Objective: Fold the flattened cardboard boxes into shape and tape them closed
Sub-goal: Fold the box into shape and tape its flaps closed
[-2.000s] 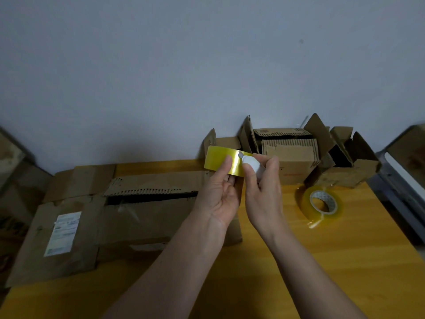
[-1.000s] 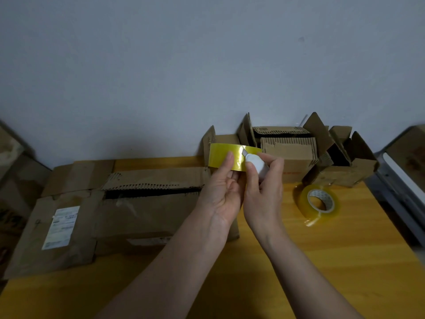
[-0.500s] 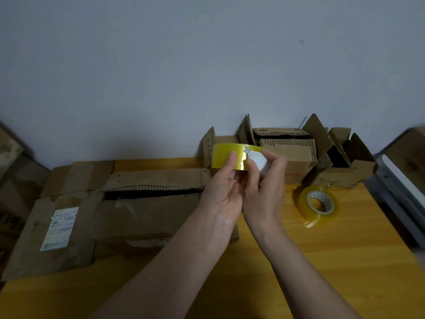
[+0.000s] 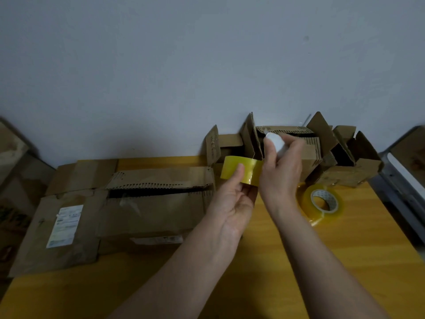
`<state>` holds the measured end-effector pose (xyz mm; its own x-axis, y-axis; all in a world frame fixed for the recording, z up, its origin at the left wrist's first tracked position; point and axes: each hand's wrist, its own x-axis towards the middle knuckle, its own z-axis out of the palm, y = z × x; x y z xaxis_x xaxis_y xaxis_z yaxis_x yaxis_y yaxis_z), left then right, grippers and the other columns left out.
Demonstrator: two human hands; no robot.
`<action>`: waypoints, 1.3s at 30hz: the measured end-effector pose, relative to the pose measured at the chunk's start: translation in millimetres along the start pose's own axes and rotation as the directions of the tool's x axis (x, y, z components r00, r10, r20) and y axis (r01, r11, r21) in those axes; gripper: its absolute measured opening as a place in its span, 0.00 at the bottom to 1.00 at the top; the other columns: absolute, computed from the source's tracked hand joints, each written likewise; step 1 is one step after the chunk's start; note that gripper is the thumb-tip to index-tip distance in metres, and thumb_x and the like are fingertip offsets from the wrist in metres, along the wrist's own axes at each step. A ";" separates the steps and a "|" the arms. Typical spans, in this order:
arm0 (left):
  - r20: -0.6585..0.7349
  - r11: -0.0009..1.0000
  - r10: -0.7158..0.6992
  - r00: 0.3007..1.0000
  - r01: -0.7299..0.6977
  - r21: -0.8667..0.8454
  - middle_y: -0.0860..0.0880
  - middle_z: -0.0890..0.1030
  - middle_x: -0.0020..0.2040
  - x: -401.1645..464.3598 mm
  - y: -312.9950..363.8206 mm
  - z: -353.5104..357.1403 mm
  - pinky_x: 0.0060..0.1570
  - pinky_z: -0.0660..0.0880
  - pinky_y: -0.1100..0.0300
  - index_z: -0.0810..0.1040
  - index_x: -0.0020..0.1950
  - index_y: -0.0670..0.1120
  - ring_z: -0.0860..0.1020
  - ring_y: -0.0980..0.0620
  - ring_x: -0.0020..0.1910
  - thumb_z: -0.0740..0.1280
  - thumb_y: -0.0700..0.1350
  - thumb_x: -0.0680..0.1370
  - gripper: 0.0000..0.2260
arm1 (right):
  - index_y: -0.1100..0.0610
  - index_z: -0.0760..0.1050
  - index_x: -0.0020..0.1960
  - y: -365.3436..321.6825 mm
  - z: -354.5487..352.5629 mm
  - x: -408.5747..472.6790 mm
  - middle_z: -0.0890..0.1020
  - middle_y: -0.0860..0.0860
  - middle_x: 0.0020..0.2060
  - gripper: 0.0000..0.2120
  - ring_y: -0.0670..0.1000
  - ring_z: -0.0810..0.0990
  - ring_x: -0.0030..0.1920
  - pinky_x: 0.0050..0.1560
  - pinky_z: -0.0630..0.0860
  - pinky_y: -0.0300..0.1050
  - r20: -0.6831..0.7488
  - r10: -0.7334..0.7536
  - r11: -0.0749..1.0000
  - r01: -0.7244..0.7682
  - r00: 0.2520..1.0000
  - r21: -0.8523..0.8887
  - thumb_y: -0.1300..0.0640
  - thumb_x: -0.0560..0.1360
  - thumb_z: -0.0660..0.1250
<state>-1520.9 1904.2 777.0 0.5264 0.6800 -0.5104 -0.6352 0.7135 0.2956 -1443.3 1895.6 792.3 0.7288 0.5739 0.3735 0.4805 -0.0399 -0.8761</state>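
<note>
My left hand pinches a short strip of yellow tape, held up above the table with my thumb on its front. My right hand grips a small white cutter, raised just right of the strip and above its right end. A large cardboard box lies on the table to the left, with a dark gap between its top flaps. The tape roll lies flat on the wooden table to the right of my hands.
Several smaller cardboard boxes with raised flaps stand against the wall at the back right. Flattened cardboard with a white label lies at the left. A grey metal frame borders the table's right edge.
My right hand has lifted the white cutter up and away from the strip's right end. The strip, now free of the cutter, has dropped slightly in my left hand.
</note>
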 end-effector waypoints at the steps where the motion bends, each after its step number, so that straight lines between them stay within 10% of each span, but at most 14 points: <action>1: -0.012 1.000 0.010 1.000 -0.010 -0.018 0.39 0.83 0.54 1.1 0.6 -1.4 0.48 0.79 0.55 0.75 0.63 0.38 0.83 0.46 0.51 0.70 0.41 0.73 0.19 | 0.55 0.66 0.59 2.9 -1.6 4.1 0.72 0.39 0.44 0.10 0.37 0.73 0.43 0.44 0.71 0.38 0.000 0.007 0.999 -0.007 1.000 0.044 0.53 0.80 0.61; 6: -0.012 0.998 0.065 0.998 -0.064 0.003 0.41 0.84 0.51 9.4 18.5 0.9 0.57 0.76 0.52 0.76 0.56 0.41 0.81 0.46 0.53 0.69 0.39 0.75 0.11 | 0.52 0.67 0.59 44.3 -1.6 0.7 0.74 0.43 0.49 0.08 0.41 0.73 0.48 0.47 0.71 0.41 0.042 0.211 0.971 -0.214 0.977 0.104 0.54 0.80 0.59; 10: -0.019 0.992 0.073 0.997 -0.071 0.102 0.42 0.85 0.47 15.6 22.4 -4.7 0.51 0.78 0.50 0.75 0.58 0.42 0.82 0.46 0.50 0.69 0.39 0.74 0.13 | 0.59 0.71 0.64 108.5 8.3 -9.1 0.76 0.56 0.56 0.14 0.53 0.73 0.51 0.45 0.71 0.46 0.258 0.560 0.814 -0.581 0.787 0.005 0.61 0.80 0.60; 16: -0.070 0.977 0.036 0.997 -0.020 0.212 0.40 0.81 0.57 23.4 22.5 -14.8 0.63 0.72 0.44 0.73 0.61 0.41 0.80 0.45 0.54 0.66 0.37 0.78 0.11 | 0.64 0.75 0.58 185.9 10.7 -51.5 0.78 0.56 0.37 0.12 0.53 0.76 0.32 0.32 0.74 0.48 0.202 0.786 0.608 -0.789 0.584 -0.089 0.66 0.75 0.68; 21: -0.055 0.952 0.051 0.997 -0.032 0.303 0.38 0.77 0.64 25.2 22.3 -23.5 0.68 0.68 0.43 0.70 0.67 0.39 0.76 0.43 0.63 0.61 0.34 0.80 0.15 | 0.64 0.70 0.66 221.2 13.5 -58.6 0.75 0.66 0.59 0.19 0.65 0.79 0.48 0.43 0.79 0.56 0.241 0.828 0.554 -0.805 0.506 -0.213 0.72 0.76 0.62; 25: 0.014 0.912 0.078 0.997 -0.077 0.403 0.39 0.77 0.65 25.3 23.1 -27.7 0.69 0.67 0.44 0.72 0.65 0.40 0.75 0.44 0.65 0.61 0.35 0.81 0.13 | 0.59 0.74 0.65 200.1 -1.4 -48.3 0.68 0.60 0.65 0.18 0.62 0.75 0.59 0.60 0.72 0.51 0.262 0.607 0.747 -0.427 0.751 -0.509 0.61 0.76 0.67; 28: 0.054 0.873 0.086 0.995 -0.102 0.477 0.41 0.79 0.63 26.1 24.0 -28.6 0.69 0.68 0.45 0.74 0.60 0.43 0.76 0.46 0.63 0.61 0.36 0.81 0.09 | 0.55 0.81 0.54 145.2 -8.8 -30.9 0.81 0.53 0.52 0.08 0.52 0.79 0.54 0.55 0.75 0.46 0.223 0.326 0.942 -0.297 0.919 -0.154 0.59 0.78 0.65; 32: 0.086 0.843 0.095 0.992 -0.126 0.523 0.42 0.80 0.61 26.5 23.9 -28.2 0.68 0.70 0.47 0.75 0.63 0.41 0.78 0.47 0.61 0.62 0.38 0.80 0.12 | 0.56 0.83 0.49 70.5 -20.3 -19.9 0.85 0.47 0.42 0.06 0.45 0.82 0.45 0.45 0.77 0.34 0.364 0.106 0.936 -0.217 0.925 0.278 0.56 0.75 0.69; 39: 0.123 0.809 0.115 0.986 -0.165 0.564 0.41 0.80 0.62 21.1 21.6 -22.7 0.65 0.72 0.49 0.72 0.68 0.38 0.78 0.47 0.62 0.62 0.38 0.81 0.16 | 0.61 0.83 0.44 48.6 -27.3 -8.9 0.85 0.52 0.38 0.06 0.46 0.83 0.38 0.39 0.78 0.36 0.429 0.211 0.888 -0.356 0.878 0.292 0.65 0.68 0.75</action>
<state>-1536.4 1930.1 754.2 0.5155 0.7731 -0.3696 -0.2819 0.5603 0.7789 -1413.2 1866.2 754.7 0.5323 0.8465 0.0121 0.0245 -0.0011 -0.9997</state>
